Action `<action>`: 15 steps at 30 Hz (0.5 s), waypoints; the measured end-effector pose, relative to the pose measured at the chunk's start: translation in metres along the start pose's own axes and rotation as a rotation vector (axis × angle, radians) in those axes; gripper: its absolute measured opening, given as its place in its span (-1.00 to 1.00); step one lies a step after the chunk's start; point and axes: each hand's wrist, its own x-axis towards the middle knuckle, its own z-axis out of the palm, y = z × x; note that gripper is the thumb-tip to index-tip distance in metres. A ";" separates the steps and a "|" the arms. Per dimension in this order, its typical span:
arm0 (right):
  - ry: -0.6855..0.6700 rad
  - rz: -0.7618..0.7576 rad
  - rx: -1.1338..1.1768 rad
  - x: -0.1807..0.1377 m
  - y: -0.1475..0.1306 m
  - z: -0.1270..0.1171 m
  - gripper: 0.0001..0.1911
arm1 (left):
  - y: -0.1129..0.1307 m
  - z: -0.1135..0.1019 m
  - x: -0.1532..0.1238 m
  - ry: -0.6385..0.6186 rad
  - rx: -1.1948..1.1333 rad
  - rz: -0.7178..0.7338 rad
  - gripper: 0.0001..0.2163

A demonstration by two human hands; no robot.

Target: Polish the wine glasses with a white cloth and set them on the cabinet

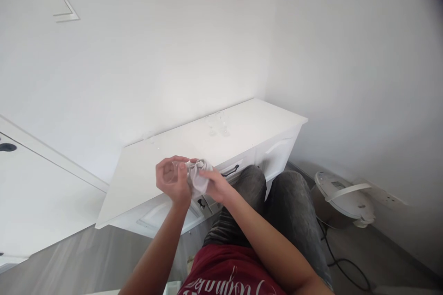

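Observation:
My left hand (180,187) is wrapped round a clear glass (169,172) tilted on its side, its round opening facing left. A crumpled white cloth (200,183) is gripped in my right hand (217,185) and pressed against the glass's other end. Part of the glass is hidden by my fingers and the cloth. Both hands are above the front edge of a white cabinet (270,117). Farther back on its top stand several clear glasses (218,124), faint against the white surface.
Another faint clear object (150,139) is near the cabinet's back edge at left. A rice-cooker-like appliance (342,198) with a pale handle stands on the floor at right, beside a black cord (341,260). My knees (289,189) are close to the cabinet front. White walls rise behind.

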 end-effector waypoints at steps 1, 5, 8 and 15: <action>0.022 0.013 0.028 0.000 0.004 0.004 -0.69 | 0.001 0.002 -0.007 -0.072 -0.014 0.011 -0.77; 0.235 -0.057 -0.036 0.004 0.021 0.008 -0.65 | 0.007 0.010 -0.024 -0.280 -0.008 -0.050 -0.76; 0.386 -0.202 -0.119 -0.004 0.026 0.004 -0.69 | 0.011 0.015 -0.020 -0.089 -0.078 -0.284 -0.79; 0.283 -0.206 -0.177 -0.005 0.028 -0.010 -0.64 | 0.013 0.015 0.005 -0.197 -0.175 -0.542 -0.80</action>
